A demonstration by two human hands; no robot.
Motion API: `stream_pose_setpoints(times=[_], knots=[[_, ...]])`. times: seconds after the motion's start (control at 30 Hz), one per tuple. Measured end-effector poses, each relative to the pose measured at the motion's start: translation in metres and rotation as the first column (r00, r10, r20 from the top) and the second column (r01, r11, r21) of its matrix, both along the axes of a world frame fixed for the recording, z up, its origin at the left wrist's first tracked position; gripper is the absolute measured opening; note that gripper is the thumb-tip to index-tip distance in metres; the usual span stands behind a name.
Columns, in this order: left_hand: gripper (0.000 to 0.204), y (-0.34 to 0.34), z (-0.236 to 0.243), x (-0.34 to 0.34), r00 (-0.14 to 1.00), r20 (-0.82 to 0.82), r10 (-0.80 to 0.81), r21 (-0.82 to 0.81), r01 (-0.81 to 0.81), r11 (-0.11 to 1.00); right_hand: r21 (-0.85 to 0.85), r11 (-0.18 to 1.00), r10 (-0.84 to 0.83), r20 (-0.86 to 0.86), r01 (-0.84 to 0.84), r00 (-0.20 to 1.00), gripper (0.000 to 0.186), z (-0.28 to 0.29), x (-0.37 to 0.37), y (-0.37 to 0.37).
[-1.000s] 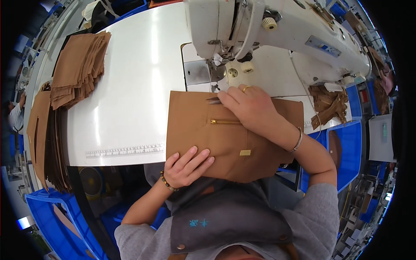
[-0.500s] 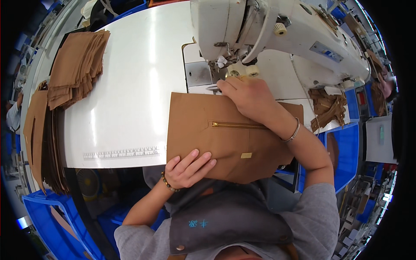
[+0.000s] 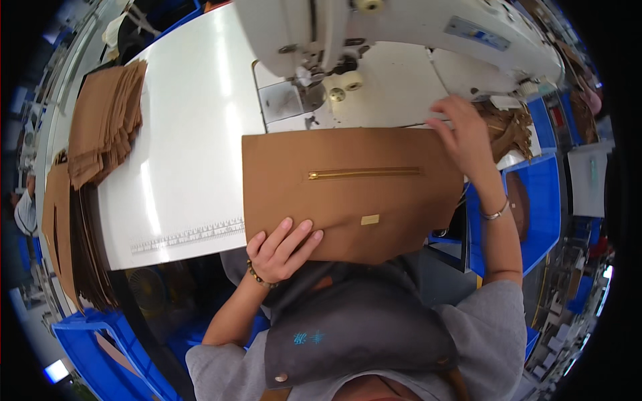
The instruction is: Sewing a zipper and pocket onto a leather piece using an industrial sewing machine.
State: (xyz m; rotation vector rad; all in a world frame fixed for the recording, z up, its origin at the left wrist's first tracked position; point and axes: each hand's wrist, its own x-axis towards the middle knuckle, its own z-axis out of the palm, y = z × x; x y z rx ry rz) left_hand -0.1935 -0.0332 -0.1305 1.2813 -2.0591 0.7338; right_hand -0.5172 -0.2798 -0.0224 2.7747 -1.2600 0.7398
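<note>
At centre: brown leather panel [image 3: 348,194], lying flat, its near edge hanging past the front edge of the white desk [image 3: 187,134].
Panel details: brass zipper [image 3: 364,173] running from 9 to 3 o'clock across the middle; small brass plate [image 3: 370,219] just below it, toward 6 o'clock.
Left hand [image 3: 279,250]: at 7 o'clock of the panel, fingers spread flat on top of its near-left corner, thumb hidden beneath, so it pinches the corner; beaded bracelet [image 3: 256,274] at the wrist.
Right hand [image 3: 465,137]: at 3 o'clock of the panel, fingers loosely open and stretched toward 12 o'clock, palm lying against the panel's far-right corner; whether it clasps the edge I cannot tell. Thin bangle [image 3: 495,214] on the wrist.
Sewing machine [image 3: 401,33]: white, at 12 o'clock, its needle area just beyond the panel's far edge.
Stack of brown pieces [image 3: 103,123]: at 9 o'clock on the desk, well apart from the panel.
Printed ruler [image 3: 187,235]: along the desk's near edge, at 8 o'clock.
Blue bin [image 3: 545,207]: at 3 o'clock, beside the right forearm.
</note>
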Motion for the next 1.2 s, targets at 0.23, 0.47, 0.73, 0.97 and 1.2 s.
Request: stream_pose_setpoints(times=[0.23, 0.47, 0.73, 0.97, 1.2], knots=[[0.052, 0.008, 0.009, 0.003, 0.999, -0.012, 0.042, 0.099, -0.04, 0.994, 0.286, 0.898, 0.359, -0.041, -0.333, 0.933, 0.037, 0.014, 0.072, 0.027], [0.054, 0.008, 0.011, 0.012, 0.97, 0.025, 0.242, 0.07, -0.243, 0.968, -0.153, 0.823, -0.297, 0.706, 0.547, 0.644, 0.005, 0.04, -0.102, 0.083], [0.035, 0.001, 0.014, 0.006, 0.963, 0.064, 0.262, 0.05, -0.265, 0.963, 0.348, 0.238, -0.355, 0.9, 0.907, -0.252, 0.041, -0.051, -0.404, 0.135], [0.032, 0.002, 0.018, 0.005, 0.963, 0.059, 0.263, 0.065, -0.267, 0.962, -0.074, -0.008, -0.863, 0.504, 0.997, 0.031, 0.03, -0.086, -0.383, 0.11], [0.034, 0.004, 0.017, 0.005, 0.963, 0.041, 0.268, 0.1, -0.271, 0.958, -0.301, 0.884, -0.399, -0.086, 0.358, 0.913, 0.028, 0.009, -0.222, 0.003]])
